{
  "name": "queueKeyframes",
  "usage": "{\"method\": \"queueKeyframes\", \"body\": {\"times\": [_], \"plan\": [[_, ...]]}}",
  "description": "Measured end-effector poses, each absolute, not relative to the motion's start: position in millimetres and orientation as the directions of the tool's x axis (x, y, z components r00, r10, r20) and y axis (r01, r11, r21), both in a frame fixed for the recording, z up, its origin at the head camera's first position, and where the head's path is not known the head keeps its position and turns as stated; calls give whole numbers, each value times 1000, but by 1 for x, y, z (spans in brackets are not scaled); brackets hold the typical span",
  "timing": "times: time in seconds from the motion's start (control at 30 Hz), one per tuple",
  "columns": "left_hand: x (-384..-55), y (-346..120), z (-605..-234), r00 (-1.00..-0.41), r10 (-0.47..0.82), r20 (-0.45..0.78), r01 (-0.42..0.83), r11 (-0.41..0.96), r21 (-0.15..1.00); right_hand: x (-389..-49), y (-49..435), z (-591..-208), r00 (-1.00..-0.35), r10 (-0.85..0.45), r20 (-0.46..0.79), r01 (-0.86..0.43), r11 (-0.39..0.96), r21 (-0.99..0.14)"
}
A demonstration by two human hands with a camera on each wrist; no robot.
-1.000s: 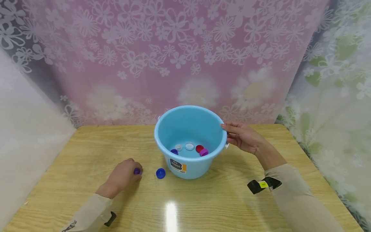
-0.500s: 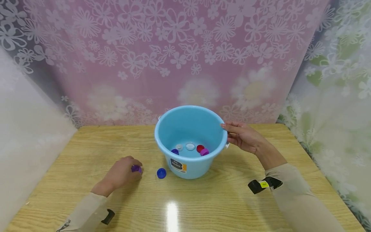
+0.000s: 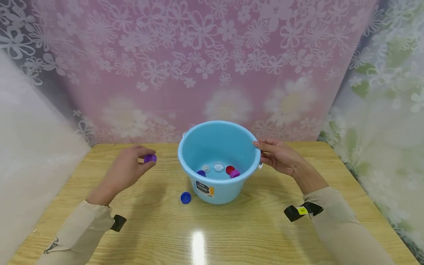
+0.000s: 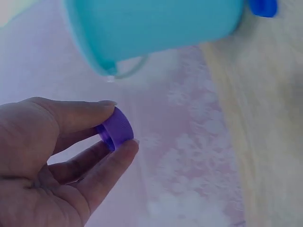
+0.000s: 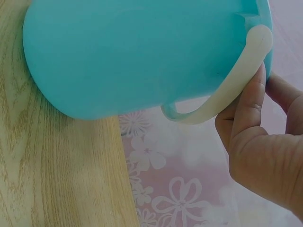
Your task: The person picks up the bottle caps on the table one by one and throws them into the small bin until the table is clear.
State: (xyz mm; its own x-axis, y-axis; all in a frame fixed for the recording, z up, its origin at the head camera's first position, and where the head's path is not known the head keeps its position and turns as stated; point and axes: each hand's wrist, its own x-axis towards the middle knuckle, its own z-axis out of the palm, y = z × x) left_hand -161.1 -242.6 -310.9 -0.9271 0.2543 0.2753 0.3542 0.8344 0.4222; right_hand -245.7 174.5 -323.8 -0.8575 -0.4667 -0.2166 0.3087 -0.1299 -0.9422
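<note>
My left hand point(image 3: 124, 169) pinches a purple bottle cap point(image 3: 150, 158) between thumb and fingertips, raised above the table to the left of the bucket. In the left wrist view the ridged side of that cap point(image 4: 118, 128) shows, its hollow turned toward the palm. A light blue bucket point(image 3: 218, 191) stands upright at the table's middle. My right hand point(image 3: 279, 156) grips its rim on the right side, with fingers beside the white handle point(image 5: 227, 92) in the right wrist view. Inside lie several caps, among them a red one point(image 3: 230, 169) and a magenta one point(image 3: 235, 173).
A blue bottle cap point(image 3: 186, 197) lies on the wooden table point(image 3: 248, 235), just left of the bucket's base. Behind the table's far edge hangs a pink floral curtain point(image 3: 198, 73). Pale curtains point(image 3: 391, 110) flank both sides.
My left hand has lifted the purple cap off the table, upward and slightly left in the head view. The right hand and the bucket have stayed in place.
</note>
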Motion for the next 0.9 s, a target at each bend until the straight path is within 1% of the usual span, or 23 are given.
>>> {"method": "queueKeyframes", "body": {"times": [0.23,0.3,0.4,0.53,0.63,0.8,0.9], "plan": [[-162,-226,-283,-870,256,421,442,783,438,-246,176,-324,-860,-463,-216,315,-148,-937],[-163,-217,-278,-857,262,443,463,769,441,-246,176,-324,-860,-463,-216,316,-150,-937],[-164,-202,-272,-848,301,436,492,753,437,-247,176,-325,-858,-466,-216,318,-152,-936],[-164,-183,-265,-844,381,378,524,735,430,-247,175,-326,-858,-465,-218,321,-154,-934],[-165,-170,-261,-817,439,374,569,717,402,-247,174,-327,-855,-471,-217,321,-153,-935],[-170,-154,-259,-754,502,424,645,685,338,-246,174,-327,-851,-481,-212,316,-145,-938],[-173,-144,-261,-727,532,434,677,659,327,-246,175,-325,-856,-472,-212,311,-142,-940]]}}
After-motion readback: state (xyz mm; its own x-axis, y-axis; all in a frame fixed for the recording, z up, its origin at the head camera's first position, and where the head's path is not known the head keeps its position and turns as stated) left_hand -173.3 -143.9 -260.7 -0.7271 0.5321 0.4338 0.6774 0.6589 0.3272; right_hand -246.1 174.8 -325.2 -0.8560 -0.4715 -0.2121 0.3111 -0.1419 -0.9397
